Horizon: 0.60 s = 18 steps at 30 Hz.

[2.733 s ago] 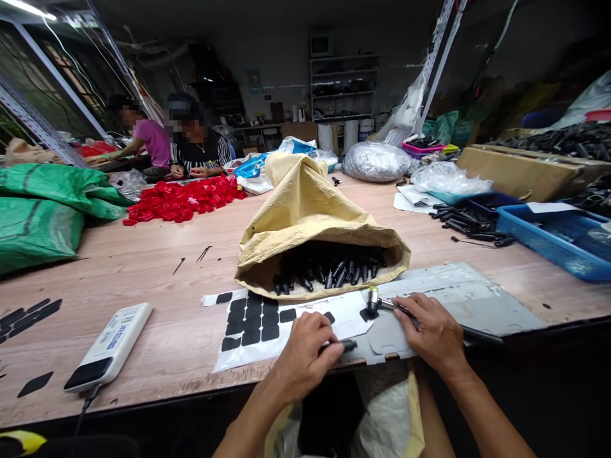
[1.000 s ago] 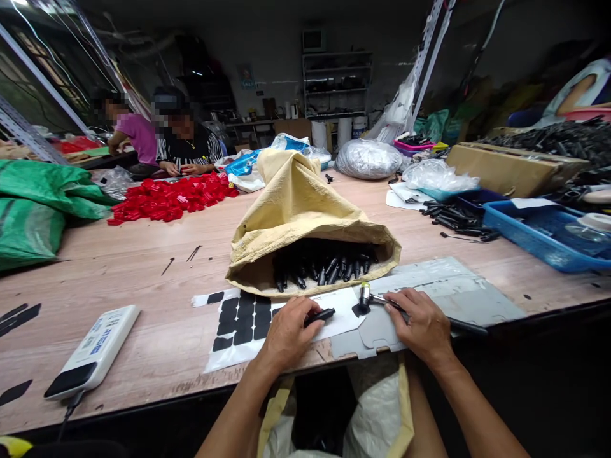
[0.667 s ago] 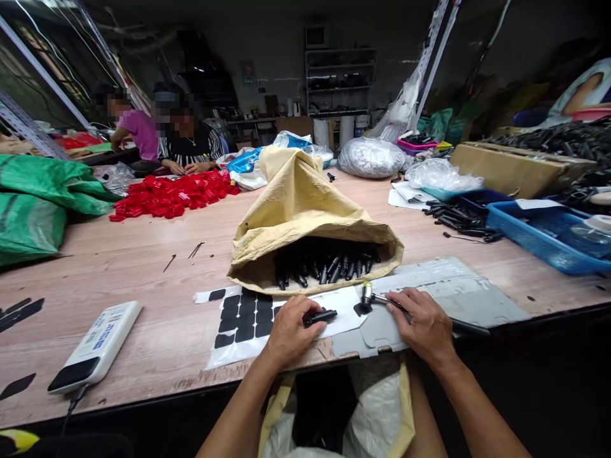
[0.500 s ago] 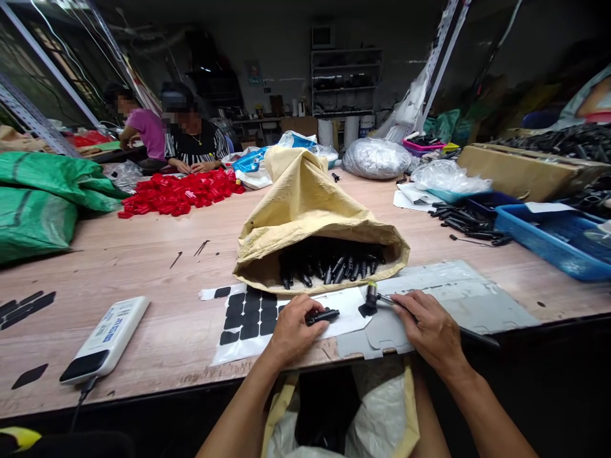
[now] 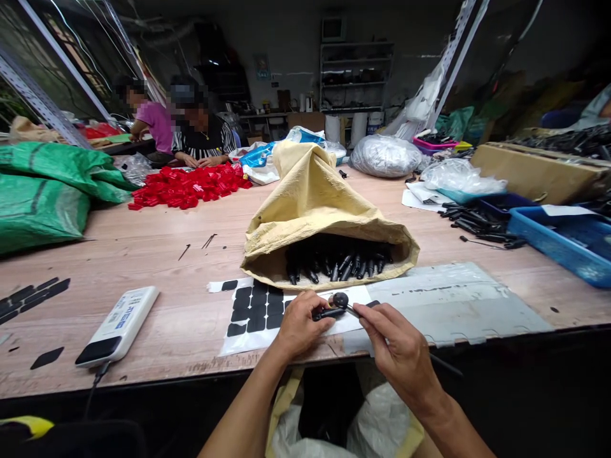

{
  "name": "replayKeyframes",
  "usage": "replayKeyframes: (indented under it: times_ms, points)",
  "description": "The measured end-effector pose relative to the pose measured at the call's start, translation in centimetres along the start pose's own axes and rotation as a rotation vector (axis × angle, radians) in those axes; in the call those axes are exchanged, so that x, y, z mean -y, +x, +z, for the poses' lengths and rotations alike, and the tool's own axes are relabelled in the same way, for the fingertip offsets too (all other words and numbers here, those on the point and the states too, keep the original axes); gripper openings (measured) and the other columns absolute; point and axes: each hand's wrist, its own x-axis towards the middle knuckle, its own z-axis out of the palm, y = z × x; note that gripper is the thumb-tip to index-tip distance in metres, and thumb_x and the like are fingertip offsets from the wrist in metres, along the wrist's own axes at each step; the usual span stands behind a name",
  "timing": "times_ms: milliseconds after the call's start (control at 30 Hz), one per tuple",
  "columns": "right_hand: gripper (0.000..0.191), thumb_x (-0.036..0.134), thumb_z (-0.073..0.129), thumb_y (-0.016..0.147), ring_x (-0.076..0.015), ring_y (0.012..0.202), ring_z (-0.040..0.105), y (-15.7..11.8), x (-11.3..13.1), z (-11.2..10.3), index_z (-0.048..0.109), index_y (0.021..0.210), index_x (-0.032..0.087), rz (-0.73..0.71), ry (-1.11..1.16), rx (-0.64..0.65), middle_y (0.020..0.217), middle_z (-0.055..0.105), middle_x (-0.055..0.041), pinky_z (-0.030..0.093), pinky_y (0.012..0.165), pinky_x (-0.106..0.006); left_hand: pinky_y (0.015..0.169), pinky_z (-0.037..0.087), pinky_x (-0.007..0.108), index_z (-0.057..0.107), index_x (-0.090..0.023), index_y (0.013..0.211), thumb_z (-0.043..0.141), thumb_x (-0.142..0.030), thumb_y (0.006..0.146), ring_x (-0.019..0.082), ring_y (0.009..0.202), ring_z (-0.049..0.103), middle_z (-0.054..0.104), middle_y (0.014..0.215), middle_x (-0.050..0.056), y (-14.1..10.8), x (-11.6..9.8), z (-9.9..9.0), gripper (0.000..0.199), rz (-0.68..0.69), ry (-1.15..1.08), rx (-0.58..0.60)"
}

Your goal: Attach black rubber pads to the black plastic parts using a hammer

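My left hand [image 5: 301, 327] is closed around a short black tube-shaped part [image 5: 330, 313] above the front edge of the table. My right hand [image 5: 398, 350] grips a small mallet [image 5: 340, 299] with a thin metal shaft and a dark handle. The mallet's round black head is right over the part; whether they touch, I cannot tell. Under my left hand lies a white sheet [image 5: 237, 344] bearing rows of black rounded patches [image 5: 258, 315]. Just behind, a yellow sack [image 5: 305, 210] lies with its mouth toward me, full of similar black parts [image 5: 344, 266].
A grey board [image 5: 470, 296] lies to the right, with a blue tray [image 5: 563, 238] beyond. A white power bank [image 5: 119, 324] with a cable sits left. Red pieces [image 5: 191, 186] are heaped before a seated co-worker [image 5: 203, 140]. Below the table edge is an open sack [image 5: 305, 432].
My right hand has moved left, bringing the mallet head from beside the black part to over it. My left hand keeps its hold. The whole view has shifted slightly.
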Motion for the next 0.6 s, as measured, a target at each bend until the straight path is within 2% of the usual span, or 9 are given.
replayKeyframes:
  times_ms: [133,333,500,600]
  points:
    - [0.035,0.016,0.047,0.099,-0.0162,0.082,0.062,-0.2,0.0,0.1,0.067,0.125,0.028,-0.011,-0.089,0.047,0.086,0.064,-0.0034,0.05,0.074,-0.026,0.074,0.039,0.029,0.07,-0.02,0.082,0.074,-0.019,0.077,0.019,0.085,0.056,0.062,0.083,0.001,0.0,0.0,0.0,0.006,0.002,0.011,0.008]
    - [0.034,0.019,0.051,0.098,-0.0179,0.085,0.064,0.0,-0.3,-1.0,0.065,0.128,0.029,0.033,-0.073,-0.098,0.093,0.067,-0.0045,0.052,0.078,-0.029,0.078,0.041,0.03,0.071,-0.021,0.088,0.072,-0.018,0.076,0.02,0.088,0.056,0.064,0.087,0.001,0.1,-0.1,0.1,0.012,-0.001,0.011,0.002]
    - [0.032,0.019,0.049,0.099,-0.0167,0.085,0.066,-0.5,-0.5,-0.6,0.068,0.123,0.029,0.046,-0.076,-0.031,0.09,0.068,-0.0035,0.052,0.075,-0.027,0.076,0.042,0.029,0.07,-0.021,0.088,0.072,-0.018,0.075,0.02,0.086,0.056,0.063,0.085,0.001,0.1,-0.4,0.0,0.013,-0.021,0.018,0.003]
    - [0.029,0.023,0.052,0.099,-0.0178,0.09,0.066,-0.6,-1.5,-0.7,0.068,0.122,0.028,0.097,-0.068,-0.078,0.096,0.07,-0.0043,0.053,0.08,-0.029,0.076,0.043,0.029,0.068,-0.021,0.088,0.07,-0.017,0.075,0.02,0.086,0.056,0.063,0.087,0.001,0.0,-0.5,-0.1,0.014,-0.014,0.013,0.01]
